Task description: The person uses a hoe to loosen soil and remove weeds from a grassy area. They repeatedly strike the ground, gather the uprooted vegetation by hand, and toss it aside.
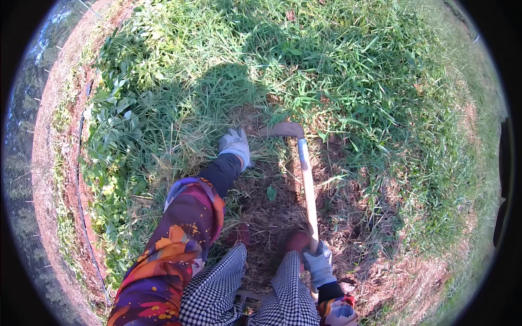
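Note:
My right hand [319, 264], in a pale grey work glove, is closed round the wooden handle of a long-handled sickle [308, 187]. Its curved, rusty brown blade [285, 129] points left and lies low at the edge of the uncut grass. My left hand [235, 145], gloved alike, reaches forward with its fingers stretched out, low over the grass just left of the blade tip. No bundle shows in that hand. Bare soil with dry cut stalks [266, 204] lies between the hands and my feet.
Tall green grass [348, 70] spreads ahead and to the right. Leafy plants [117, 108] grow at the left, beside a black hose [81, 206] on reddish soil. Netting [27, 163] stands at the far left. My dark red boots [296, 242] are close to the handle.

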`<state>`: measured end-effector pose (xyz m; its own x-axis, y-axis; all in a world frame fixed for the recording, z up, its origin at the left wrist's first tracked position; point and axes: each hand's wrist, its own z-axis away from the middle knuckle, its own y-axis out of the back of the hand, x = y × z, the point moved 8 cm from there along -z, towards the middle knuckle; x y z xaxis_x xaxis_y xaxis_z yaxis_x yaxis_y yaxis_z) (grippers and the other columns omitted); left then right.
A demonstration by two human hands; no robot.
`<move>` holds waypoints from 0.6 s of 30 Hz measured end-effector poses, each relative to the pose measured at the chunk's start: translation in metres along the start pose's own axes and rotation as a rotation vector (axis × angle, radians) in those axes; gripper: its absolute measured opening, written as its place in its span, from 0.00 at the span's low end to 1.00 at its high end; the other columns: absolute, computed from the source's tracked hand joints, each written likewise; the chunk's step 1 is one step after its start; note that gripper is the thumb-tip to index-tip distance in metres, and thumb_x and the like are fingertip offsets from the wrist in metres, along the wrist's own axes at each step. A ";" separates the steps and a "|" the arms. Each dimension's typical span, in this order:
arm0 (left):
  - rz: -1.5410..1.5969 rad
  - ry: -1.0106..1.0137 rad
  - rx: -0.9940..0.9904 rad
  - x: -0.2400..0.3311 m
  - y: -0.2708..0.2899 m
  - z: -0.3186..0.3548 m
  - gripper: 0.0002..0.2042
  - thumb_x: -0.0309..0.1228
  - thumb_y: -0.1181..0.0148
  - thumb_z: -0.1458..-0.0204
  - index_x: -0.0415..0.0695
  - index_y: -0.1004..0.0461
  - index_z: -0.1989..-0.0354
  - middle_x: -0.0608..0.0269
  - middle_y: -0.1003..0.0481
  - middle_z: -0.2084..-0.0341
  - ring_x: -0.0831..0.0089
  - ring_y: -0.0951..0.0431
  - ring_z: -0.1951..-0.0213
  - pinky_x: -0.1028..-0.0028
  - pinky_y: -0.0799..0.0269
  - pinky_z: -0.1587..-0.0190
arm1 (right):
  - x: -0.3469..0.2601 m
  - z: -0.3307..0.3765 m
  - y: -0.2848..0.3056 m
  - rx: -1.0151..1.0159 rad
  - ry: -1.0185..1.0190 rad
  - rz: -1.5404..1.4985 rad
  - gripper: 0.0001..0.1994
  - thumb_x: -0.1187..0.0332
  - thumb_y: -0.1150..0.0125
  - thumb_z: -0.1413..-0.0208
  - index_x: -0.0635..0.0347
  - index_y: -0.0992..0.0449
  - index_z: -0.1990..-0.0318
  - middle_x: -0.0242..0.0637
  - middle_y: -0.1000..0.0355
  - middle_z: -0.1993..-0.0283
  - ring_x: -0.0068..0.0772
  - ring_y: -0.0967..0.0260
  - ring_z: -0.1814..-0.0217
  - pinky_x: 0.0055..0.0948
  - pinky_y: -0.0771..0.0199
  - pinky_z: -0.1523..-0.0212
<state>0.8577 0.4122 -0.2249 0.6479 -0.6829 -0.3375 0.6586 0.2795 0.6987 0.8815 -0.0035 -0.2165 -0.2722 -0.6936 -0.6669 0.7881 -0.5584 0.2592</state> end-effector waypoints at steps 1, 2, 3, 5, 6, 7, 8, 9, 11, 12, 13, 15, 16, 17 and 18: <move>-0.009 0.033 -0.034 -0.011 -0.018 -0.017 0.47 0.53 0.40 0.65 0.38 0.55 0.40 0.44 0.43 0.46 0.54 0.35 0.49 0.59 0.37 0.52 | 0.012 -0.006 -0.004 -0.098 -0.072 -0.060 0.10 0.73 0.43 0.56 0.57 0.36 0.65 0.28 0.36 0.80 0.18 0.39 0.82 0.17 0.38 0.84; -0.019 0.064 -0.071 -0.018 -0.032 -0.028 0.41 0.50 0.41 0.62 0.39 0.48 0.42 0.46 0.38 0.48 0.55 0.32 0.52 0.60 0.34 0.55 | 0.000 -0.008 -0.003 -0.102 -0.043 -0.077 0.10 0.74 0.43 0.56 0.57 0.36 0.65 0.28 0.36 0.81 0.18 0.39 0.83 0.17 0.39 0.85; -0.026 0.020 -0.115 -0.020 -0.035 -0.027 0.34 0.47 0.43 0.60 0.41 0.43 0.45 0.49 0.35 0.51 0.56 0.31 0.53 0.59 0.33 0.57 | -0.024 -0.011 -0.003 -0.106 -0.013 -0.098 0.10 0.75 0.43 0.56 0.57 0.36 0.66 0.28 0.37 0.81 0.18 0.40 0.84 0.17 0.39 0.86; -0.033 -0.105 -0.196 -0.006 -0.034 -0.020 0.22 0.40 0.46 0.56 0.44 0.32 0.52 0.55 0.29 0.56 0.59 0.28 0.55 0.59 0.31 0.60 | -0.053 -0.022 0.001 -0.041 0.078 -0.143 0.08 0.78 0.45 0.56 0.59 0.36 0.68 0.28 0.37 0.82 0.17 0.42 0.87 0.17 0.42 0.89; -0.037 -0.091 -0.149 -0.009 -0.028 -0.017 0.18 0.38 0.48 0.55 0.45 0.29 0.55 0.57 0.28 0.58 0.60 0.27 0.56 0.58 0.31 0.60 | -0.074 -0.027 -0.005 -0.045 0.045 -0.250 0.07 0.78 0.45 0.56 0.59 0.36 0.70 0.27 0.38 0.83 0.16 0.43 0.87 0.17 0.42 0.89; -0.038 -0.082 -0.106 -0.010 -0.022 -0.014 0.15 0.36 0.49 0.54 0.46 0.27 0.58 0.59 0.27 0.59 0.61 0.27 0.57 0.58 0.31 0.61 | -0.090 -0.036 -0.011 -0.073 -0.005 -0.282 0.07 0.76 0.44 0.57 0.60 0.35 0.71 0.27 0.38 0.84 0.17 0.42 0.87 0.18 0.42 0.88; -0.037 -0.070 -0.061 -0.013 -0.018 -0.011 0.13 0.34 0.51 0.54 0.47 0.25 0.61 0.61 0.26 0.61 0.61 0.26 0.58 0.58 0.30 0.62 | -0.097 -0.041 -0.016 -0.103 -0.053 -0.311 0.07 0.75 0.42 0.58 0.60 0.34 0.71 0.27 0.38 0.85 0.18 0.42 0.87 0.18 0.42 0.87; -0.076 -0.079 -0.003 -0.014 -0.029 -0.017 0.13 0.32 0.53 0.52 0.48 0.26 0.60 0.60 0.26 0.61 0.61 0.26 0.58 0.58 0.30 0.62 | -0.091 -0.044 -0.018 -0.101 -0.007 -0.225 0.07 0.75 0.42 0.58 0.60 0.34 0.71 0.27 0.37 0.84 0.18 0.41 0.86 0.19 0.41 0.86; -0.047 -0.095 -0.049 -0.017 -0.018 0.002 0.13 0.32 0.53 0.52 0.47 0.26 0.61 0.60 0.26 0.61 0.62 0.26 0.58 0.59 0.30 0.62 | -0.045 -0.034 -0.010 -0.085 -0.034 -0.173 0.06 0.73 0.42 0.59 0.59 0.33 0.73 0.29 0.35 0.82 0.19 0.39 0.84 0.21 0.38 0.84; -0.025 -0.122 -0.050 -0.007 -0.006 0.006 0.13 0.32 0.53 0.52 0.47 0.26 0.61 0.60 0.26 0.61 0.62 0.26 0.58 0.59 0.30 0.63 | 0.004 -0.024 0.012 0.111 0.130 0.086 0.07 0.72 0.41 0.60 0.59 0.34 0.73 0.30 0.35 0.82 0.20 0.38 0.84 0.22 0.38 0.84; -0.018 -0.100 -0.043 -0.012 -0.007 0.009 0.12 0.32 0.53 0.52 0.46 0.26 0.61 0.59 0.26 0.62 0.61 0.26 0.59 0.60 0.29 0.63 | 0.018 -0.002 0.011 0.034 -0.033 -0.139 0.07 0.73 0.41 0.60 0.58 0.34 0.73 0.29 0.35 0.82 0.20 0.39 0.85 0.21 0.40 0.85; -0.069 -0.126 -0.068 -0.012 -0.023 0.009 0.12 0.31 0.53 0.52 0.46 0.25 0.61 0.59 0.26 0.62 0.61 0.26 0.59 0.60 0.29 0.63 | 0.032 0.028 0.001 -0.050 -0.207 -0.449 0.07 0.73 0.41 0.60 0.57 0.33 0.73 0.30 0.36 0.84 0.20 0.41 0.88 0.20 0.41 0.88; -0.077 -0.120 -0.102 -0.008 -0.026 0.011 0.12 0.31 0.53 0.53 0.47 0.25 0.62 0.58 0.26 0.62 0.61 0.26 0.59 0.60 0.29 0.63 | 0.036 0.027 0.004 -0.024 -0.167 -0.264 0.08 0.73 0.41 0.60 0.58 0.33 0.72 0.29 0.36 0.84 0.20 0.40 0.87 0.21 0.40 0.88; -0.055 -0.095 -0.113 -0.008 -0.022 0.012 0.12 0.32 0.53 0.53 0.46 0.25 0.62 0.58 0.26 0.62 0.61 0.26 0.59 0.60 0.29 0.63 | 0.033 0.018 0.005 0.008 -0.088 -0.184 0.08 0.73 0.40 0.60 0.59 0.33 0.71 0.30 0.36 0.84 0.20 0.39 0.87 0.21 0.39 0.87; -0.030 -0.063 -0.129 -0.010 -0.023 0.016 0.12 0.32 0.53 0.53 0.46 0.25 0.62 0.58 0.26 0.62 0.62 0.26 0.58 0.60 0.29 0.63 | 0.017 0.008 0.005 0.032 -0.012 -0.098 0.09 0.73 0.40 0.60 0.60 0.33 0.70 0.30 0.35 0.84 0.20 0.39 0.87 0.21 0.38 0.87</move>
<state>0.8304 0.4015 -0.2273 0.6047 -0.7320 -0.3140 0.7237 0.3403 0.6004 0.8765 -0.0220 -0.2210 -0.3536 -0.6402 -0.6819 0.7392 -0.6380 0.2157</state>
